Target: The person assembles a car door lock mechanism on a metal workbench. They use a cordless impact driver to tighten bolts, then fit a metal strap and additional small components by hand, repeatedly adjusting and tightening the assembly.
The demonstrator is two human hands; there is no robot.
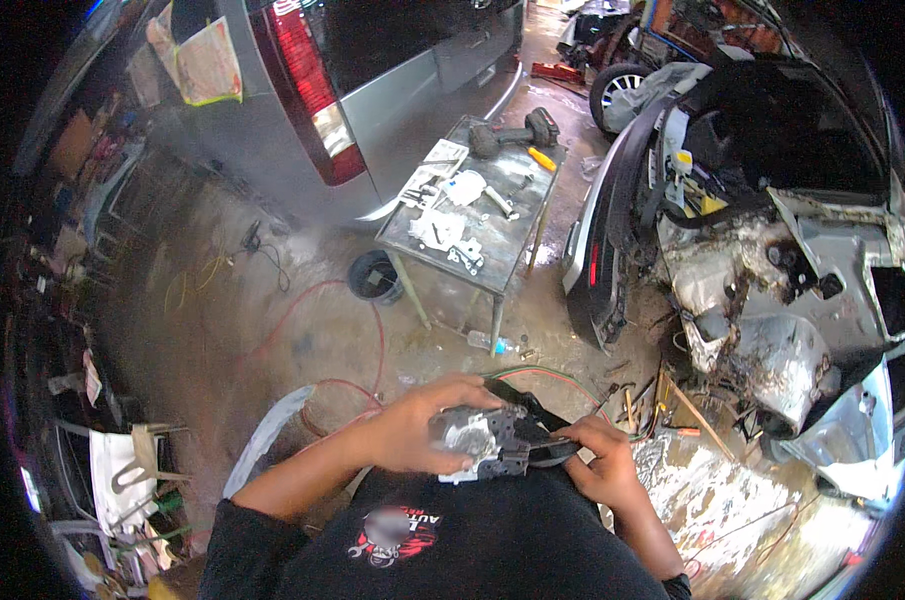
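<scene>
Qty: 2 hands [604, 462], 1 held metal/blk assy [480, 440] (poss. 2 pcs, hard to tell), 1 tbl [507, 257], 1 cordless pwr tool [515, 135], 1 yel.-handled tool [541, 158], 1 dk bucket [380, 296], 1 clear btl [490, 342], 1 grey van [412, 130].

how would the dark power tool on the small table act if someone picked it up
The power tool would probably feel heavy for its size, perhaps more so at the end with what looks like a battery block. It should stay stiff, since its body looks like a solid housing. Its uneven shape suggests it would slide or rock rather than roll if pushed.
</scene>
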